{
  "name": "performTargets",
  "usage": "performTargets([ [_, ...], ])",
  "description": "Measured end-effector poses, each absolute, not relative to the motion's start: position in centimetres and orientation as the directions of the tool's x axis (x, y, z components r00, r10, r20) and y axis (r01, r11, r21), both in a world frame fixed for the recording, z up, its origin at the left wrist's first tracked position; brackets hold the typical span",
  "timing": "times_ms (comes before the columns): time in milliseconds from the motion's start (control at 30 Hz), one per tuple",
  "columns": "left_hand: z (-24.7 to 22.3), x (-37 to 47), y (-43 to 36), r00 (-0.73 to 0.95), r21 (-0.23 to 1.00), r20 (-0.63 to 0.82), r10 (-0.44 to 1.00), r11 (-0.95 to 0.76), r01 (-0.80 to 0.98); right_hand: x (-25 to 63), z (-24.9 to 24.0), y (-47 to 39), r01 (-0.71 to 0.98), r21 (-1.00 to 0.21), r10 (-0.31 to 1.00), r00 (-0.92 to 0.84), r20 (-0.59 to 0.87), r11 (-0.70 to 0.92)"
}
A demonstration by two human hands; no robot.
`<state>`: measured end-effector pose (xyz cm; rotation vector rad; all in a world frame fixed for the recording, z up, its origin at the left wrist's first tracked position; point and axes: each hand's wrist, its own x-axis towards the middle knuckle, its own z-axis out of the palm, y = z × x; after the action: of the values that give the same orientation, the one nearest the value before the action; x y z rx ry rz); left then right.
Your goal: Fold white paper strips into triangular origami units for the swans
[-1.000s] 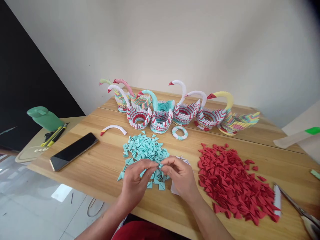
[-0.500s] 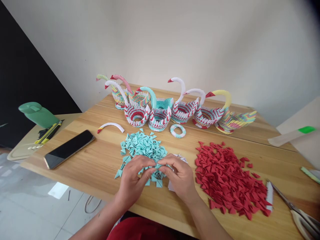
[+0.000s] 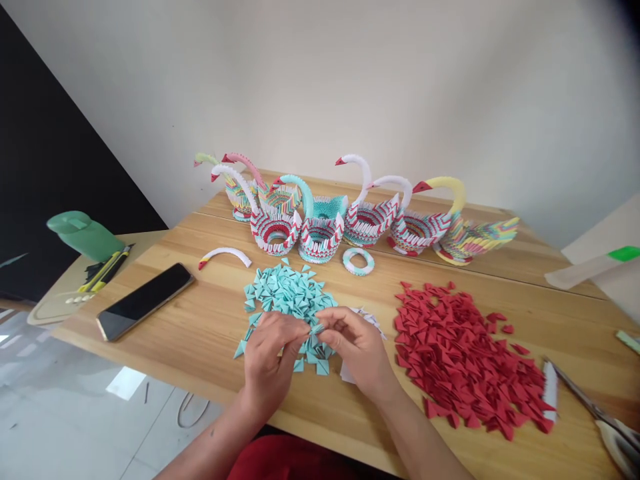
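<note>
Both hands meet just over the near side of a heap of light-blue folded paper triangles point(image 3: 290, 288). Between the fingertips is a small light-blue folded paper piece point(image 3: 316, 329). My left hand point(image 3: 274, 350) is closed, its thumb and forefinger pinching the piece from the left. From the other side my right hand point(image 3: 357, 347) pinches it too, thumb below and forefinger above. Fingers cover part of the piece, so I cannot tell if it is one triangle or more. White paper pieces point(image 3: 369, 320) lie partly hidden behind my right hand.
Paper swans point(image 3: 323, 230) stand along the back. A blue-and-white paper ring point(image 3: 359, 262) and a white curved neck point(image 3: 226, 253) lie before them. Red triangles point(image 3: 465, 357) and scissors point(image 3: 590, 407) are at right, a phone point(image 3: 146, 300) at left. A green bottle point(image 3: 83, 235) is beyond the left edge.
The whole scene has shifted slightly right as the camera moved. My fingertips have drawn a little apart, with more of the light-blue piece showing between them.
</note>
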<state>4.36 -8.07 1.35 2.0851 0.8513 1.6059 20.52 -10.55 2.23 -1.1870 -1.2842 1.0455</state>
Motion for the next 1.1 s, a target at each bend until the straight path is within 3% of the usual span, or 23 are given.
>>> performTargets([
  [100,1.7,4.2,-7.6,0.212,0.513,0.798,0.564,-0.82,0.252,20.7,2.2,-10.4,-0.051,-0.999,1.0,-0.015,-0.01,-0.01],
  [200,1.9,4.0,-7.4,0.256,0.494,0.8,0.543,-0.838,0.231,20.7,2.3,-10.2,-0.102,-0.994,1.0,-0.002,-0.027,-0.027],
  [300,1.9,3.6,-7.4,0.273,0.598,0.721,0.637,-0.771,0.22,20.8,2.3,-10.3,-0.085,-0.996,0.998,0.059,0.032,0.037],
  [433,2.0,3.2,-7.6,0.279,0.717,0.597,0.752,-0.656,0.235,20.9,2.2,-10.3,0.062,-0.978,0.976,0.067,0.205,0.201],
  [600,1.9,3.4,-7.3,0.291,0.705,0.602,0.744,-0.666,0.244,20.9,2.1,-10.4,0.202,-0.907,0.921,0.046,0.386,0.37],
  [800,1.4,3.8,-7.4,0.264,0.721,0.607,0.75,-0.659,0.215,20.9,2.2,-10.6,0.23,-0.88,0.9,0.035,0.435,0.416],
  [1100,1.9,4.1,-7.4,0.262,0.571,0.735,0.626,-0.779,0.26,20.9,2.5,-10.4,0.266,-0.843,0.873,0.012,0.488,0.467],
])
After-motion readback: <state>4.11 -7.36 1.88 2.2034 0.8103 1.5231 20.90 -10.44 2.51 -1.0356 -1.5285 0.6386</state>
